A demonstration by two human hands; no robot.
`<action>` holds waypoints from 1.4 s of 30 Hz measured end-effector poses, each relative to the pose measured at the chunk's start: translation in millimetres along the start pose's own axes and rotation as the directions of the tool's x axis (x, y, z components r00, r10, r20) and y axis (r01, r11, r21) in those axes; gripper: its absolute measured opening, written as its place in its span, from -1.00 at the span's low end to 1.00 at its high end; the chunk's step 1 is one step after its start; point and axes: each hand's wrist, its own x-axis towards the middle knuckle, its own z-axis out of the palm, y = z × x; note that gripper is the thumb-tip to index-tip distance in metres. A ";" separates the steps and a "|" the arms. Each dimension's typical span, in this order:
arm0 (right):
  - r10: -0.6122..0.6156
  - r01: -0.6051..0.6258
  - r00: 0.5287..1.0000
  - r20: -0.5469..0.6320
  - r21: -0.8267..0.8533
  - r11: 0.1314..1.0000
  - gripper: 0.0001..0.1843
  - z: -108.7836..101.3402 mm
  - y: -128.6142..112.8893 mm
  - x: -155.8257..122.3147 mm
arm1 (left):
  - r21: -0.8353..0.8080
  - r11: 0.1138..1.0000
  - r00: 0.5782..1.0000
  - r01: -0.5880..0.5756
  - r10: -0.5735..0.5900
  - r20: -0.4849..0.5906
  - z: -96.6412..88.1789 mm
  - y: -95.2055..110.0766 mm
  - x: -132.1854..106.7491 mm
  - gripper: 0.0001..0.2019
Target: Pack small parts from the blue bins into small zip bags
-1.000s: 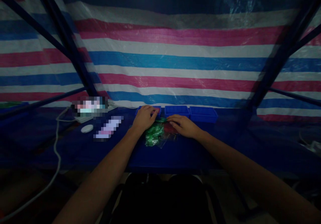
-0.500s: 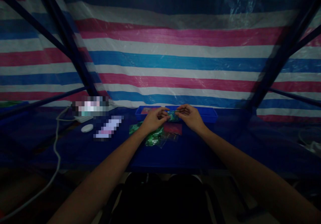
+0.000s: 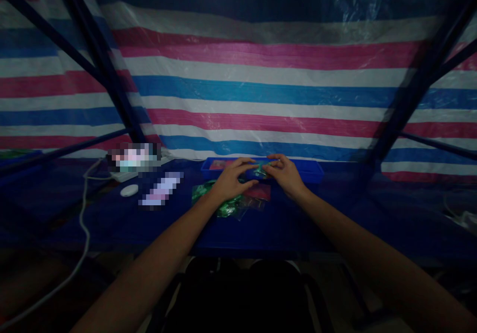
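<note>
A small shiny blue-green packet (image 3: pixel 261 169) is pinched at its right side by the fingertips of my right hand (image 3: pixel 286 175). On its other side, my left hand (image 3: pixel 231 180) has its thumb and fingers apart, with the fingertips close to the packet; whether they touch it I cannot tell. Beneath my hands lie crinkled green packets (image 3: pixel 229 208), a flat red packet (image 3: pixel 262 192) and a clear plastic bag (image 3: pixel 244 209). Just behind my hands stands a shallow blue tray (image 3: pixel 313 172) with a pinkish-red packet (image 3: pixel 218 164) in its left end.
On the left of the blue table (image 3: pixel 283 228) are a white oval object (image 3: pixel 129 190), a blurred-out phone-like item (image 3: pixel 162 190) and a pale device (image 3: pixel 130 174) with a white cable (image 3: pixel 85 218). Dark metal posts and a striped tarp (image 3: pixel 261 89) rise behind.
My left hand has let go of the small packet, its fingers spreading and thumb dropping lower. My right hand keeps the packet at nearly the same spot.
</note>
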 end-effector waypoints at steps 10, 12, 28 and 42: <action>0.028 -0.012 0.996 0.079 -0.193 0.981 -0.59 3.6 -5.1 -3.6 | 0.021 0.994 0.993 0.104 -0.103 -0.062 -2.6 0.9 0.7 -0.74; -0.065 0.083 0.995 0.074 -0.274 0.958 -0.61 3.2 -8.1 -3.6 | -0.018 0.985 0.983 0.174 -0.175 -0.057 -2.6 0.9 0.6 -0.66; -0.258 0.250 0.966 0.023 -0.343 0.905 -0.73 -3.9 -0.6 5.5 | -0.108 0.962 0.967 0.252 -0.255 -0.011 1.0 -1.5 -2.0 -0.55; -0.239 0.483 0.873 0.424 -0.815 0.319 -0.67 -22.5 18.5 19.7 | 0.149 0.979 0.986 0.138 -0.150 0.067 -0.2 -7.8 -4.4 -0.76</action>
